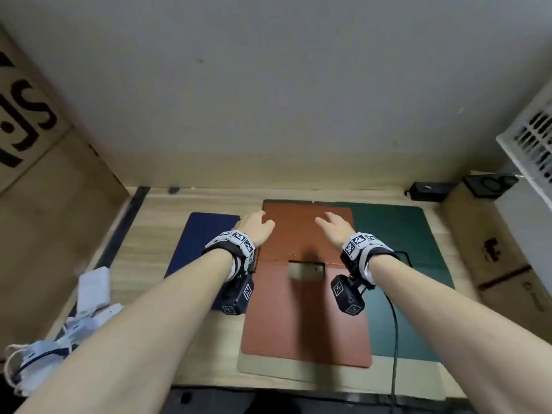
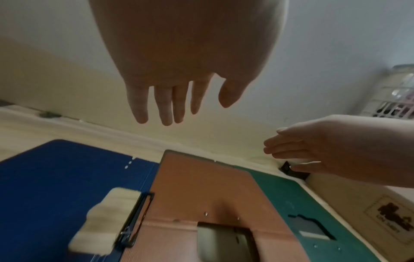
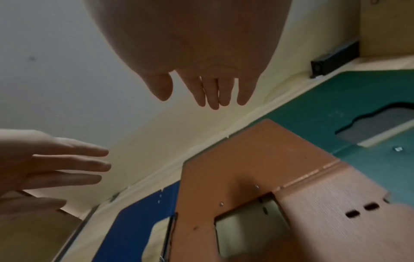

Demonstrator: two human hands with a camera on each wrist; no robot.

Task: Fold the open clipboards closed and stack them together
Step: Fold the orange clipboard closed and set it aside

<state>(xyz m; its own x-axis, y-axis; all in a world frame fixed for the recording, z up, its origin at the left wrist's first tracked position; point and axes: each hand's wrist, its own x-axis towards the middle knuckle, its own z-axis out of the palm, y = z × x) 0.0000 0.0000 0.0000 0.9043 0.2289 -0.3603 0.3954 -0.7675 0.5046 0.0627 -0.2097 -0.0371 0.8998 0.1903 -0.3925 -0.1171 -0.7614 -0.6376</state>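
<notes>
I see the brown clipboard (image 1: pixel 304 294) lying open on the desk (image 1: pixel 155 234), overlapping the green clipboard (image 1: pixel 412 264) and blue clipboard (image 1: pixel 203 243); my left hand (image 1: pixel 257 228) and right hand (image 1: pixel 334 224) hover above its far panel, fingers loosely spread, holding nothing; lifting it carelessly may drag the neighbours askew.

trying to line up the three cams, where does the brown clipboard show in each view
Head: brown clipboard lies open at centre, between blue and green ones.
Left wrist: lower centre, below the left hand.
Right wrist: lower right, below the right hand.
Shared landmark: its rectangular cutout at the fold.
</notes>
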